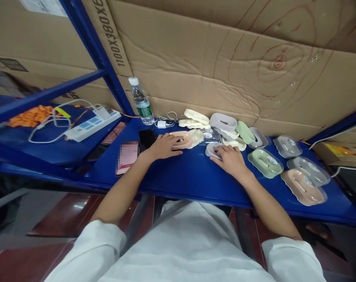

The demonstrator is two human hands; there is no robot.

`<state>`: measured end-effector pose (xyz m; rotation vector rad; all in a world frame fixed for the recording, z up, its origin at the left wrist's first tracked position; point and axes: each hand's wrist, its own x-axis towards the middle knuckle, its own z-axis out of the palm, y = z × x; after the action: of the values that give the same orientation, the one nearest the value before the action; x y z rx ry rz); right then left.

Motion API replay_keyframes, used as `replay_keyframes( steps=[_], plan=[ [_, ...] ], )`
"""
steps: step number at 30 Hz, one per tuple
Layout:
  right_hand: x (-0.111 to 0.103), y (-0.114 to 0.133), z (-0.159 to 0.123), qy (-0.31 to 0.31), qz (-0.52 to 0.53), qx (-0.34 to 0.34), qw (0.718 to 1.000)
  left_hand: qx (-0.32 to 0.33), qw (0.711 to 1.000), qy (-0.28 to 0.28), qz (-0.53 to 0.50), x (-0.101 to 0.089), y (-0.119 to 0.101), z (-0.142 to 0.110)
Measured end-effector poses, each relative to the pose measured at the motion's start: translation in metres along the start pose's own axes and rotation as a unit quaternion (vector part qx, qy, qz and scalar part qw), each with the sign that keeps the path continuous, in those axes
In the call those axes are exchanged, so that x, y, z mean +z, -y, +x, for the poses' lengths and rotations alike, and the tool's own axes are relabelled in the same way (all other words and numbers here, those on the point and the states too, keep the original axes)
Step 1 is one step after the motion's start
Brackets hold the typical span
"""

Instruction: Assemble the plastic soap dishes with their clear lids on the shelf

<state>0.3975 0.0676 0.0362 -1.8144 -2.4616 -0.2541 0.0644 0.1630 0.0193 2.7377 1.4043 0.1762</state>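
Note:
My left hand (163, 147) is on the left end of a pink soap dish (188, 140), with some fingers over its inside and the thumb along its near rim. My right hand (232, 158) grips a light grey soap dish (211, 150) at its right side, fingers over the top and thumb at the near edge. Between them, a cream piece (197, 136) sits on the right end of the pink dish, partly covering it. Behind it is a clear plastic piece with a round label (209, 135). The undersides of both held dishes are hidden.
Cream dishes (195, 117), a grey dish (223, 122) and a green dish (245, 132) are piled at the back. Several clear-covered dishes, including a green one (265, 162), stand right. A water bottle (142, 102), charger (162, 124) and phone (127, 156) are left.

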Motion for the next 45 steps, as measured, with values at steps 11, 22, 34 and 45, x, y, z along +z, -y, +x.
replay_keyframes(
  steps=[11,22,34,45],
  plan=[
    [0.011,0.039,-0.005,-0.086,-0.019,-0.131,0.987,-0.053,0.998,-0.011,0.037,-0.008,0.007,-0.007],
    [0.023,0.045,-0.002,-0.052,-0.038,-0.159,0.985,-0.055,0.994,-0.080,0.050,0.003,-0.008,-0.005],
    [0.032,0.047,-0.001,-0.074,-0.049,-0.162,0.983,0.071,0.989,-0.120,0.057,0.024,-0.044,0.008],
    [0.018,0.041,-0.002,-0.074,-0.014,-0.101,0.992,0.143,0.984,-0.022,-0.102,0.004,-0.021,-0.004]
  ],
)
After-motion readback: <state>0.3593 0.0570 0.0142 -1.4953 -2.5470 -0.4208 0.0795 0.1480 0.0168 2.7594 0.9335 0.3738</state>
